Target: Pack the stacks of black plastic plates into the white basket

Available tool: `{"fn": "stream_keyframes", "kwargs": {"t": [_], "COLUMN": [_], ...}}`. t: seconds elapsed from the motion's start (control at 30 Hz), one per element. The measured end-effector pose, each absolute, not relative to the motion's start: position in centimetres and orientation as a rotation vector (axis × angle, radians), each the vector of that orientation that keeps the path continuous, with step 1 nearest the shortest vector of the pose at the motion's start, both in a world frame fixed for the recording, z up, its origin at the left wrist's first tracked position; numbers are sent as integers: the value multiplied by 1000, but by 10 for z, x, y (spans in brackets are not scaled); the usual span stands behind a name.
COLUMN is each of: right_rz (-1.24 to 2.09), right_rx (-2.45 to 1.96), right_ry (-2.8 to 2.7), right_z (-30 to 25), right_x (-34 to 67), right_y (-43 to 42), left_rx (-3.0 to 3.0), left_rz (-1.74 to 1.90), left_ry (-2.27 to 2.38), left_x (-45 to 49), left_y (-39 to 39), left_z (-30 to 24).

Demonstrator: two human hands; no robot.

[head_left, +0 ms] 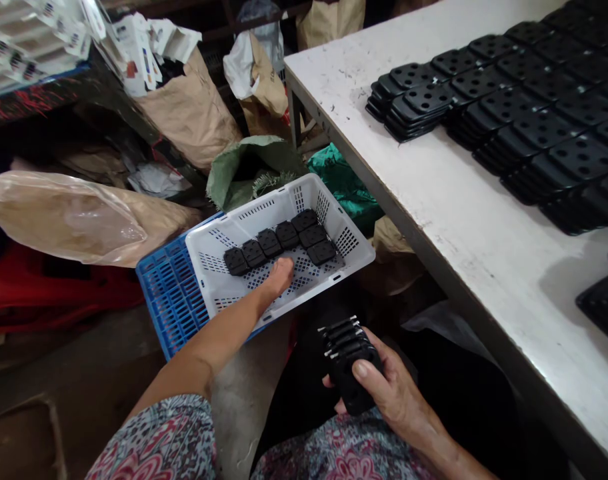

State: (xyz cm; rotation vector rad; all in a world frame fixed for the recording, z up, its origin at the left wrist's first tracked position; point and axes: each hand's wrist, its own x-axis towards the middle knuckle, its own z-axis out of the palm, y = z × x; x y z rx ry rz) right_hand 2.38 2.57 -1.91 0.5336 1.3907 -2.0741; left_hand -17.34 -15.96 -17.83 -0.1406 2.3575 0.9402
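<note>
The fingers of the left hand [279,279] lie straight and close together, their tips resting at the near end of a row of black perforated pads [279,237] on the crate floor; whether they have hold of a pad is hidden from this view. The right hand [397,390], low at centre right, is firmly closed on a stack of black perforated plates [351,393], with the thumb [363,369] across its top face and the fingers curled behind. That grip seems meant to keep the layers squared, their edges lined up at the upper left of the stack. The pads sit flat in a single layer, bent into an L along the far and right parts of the white perforated plastic crate [269,200], which looks to be placed low beside the knees for easy reach. It rests on a blue plastic crate [171,300] at centre left. More black plates [534,120] stand in stacked rows on the white table [334,87] at upper right, their matte faces dotted with round holes. Brown paper sacks [189,113] crowd the upper left, and a green woven sack [249,167] lies just behind the white crate.
</note>
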Motion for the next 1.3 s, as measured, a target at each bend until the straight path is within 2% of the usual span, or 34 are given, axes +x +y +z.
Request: {"fn": "stream_keyframes", "kwargs": {"t": [0.13,0.23,0.3,0.43,0.6,0.83,1.3], "right_rz": [-2077,-2078,-2083,-2091,-2089,-2075,-2063], "right_rx": [568,580,587,630,594,542,552], "right_ry": [1417,1445,1474,1539,1527,1554,1560], "right_z": [-20,-24,-26,-24,-22,-23,-18], "right_x": [25,27,28,28,31,36,37], "right_y": [27,29,30,29,24,21,17], "left_rx": [-245,-281,-388,-631,-801,-709,-494], "left_rz": [1136,1414,1907,2286,2363,2372,2323], "left_ry": [2267,2117,1702,1226,1068,1368,1598], "left_x": [-172,-145,-113,-47,-14,-11,-23], "left_y": [-150,-144,-141,-133,-122,-124,-150], "left_z": [-138,-92,-61,-28,-29,-32,-20]}}
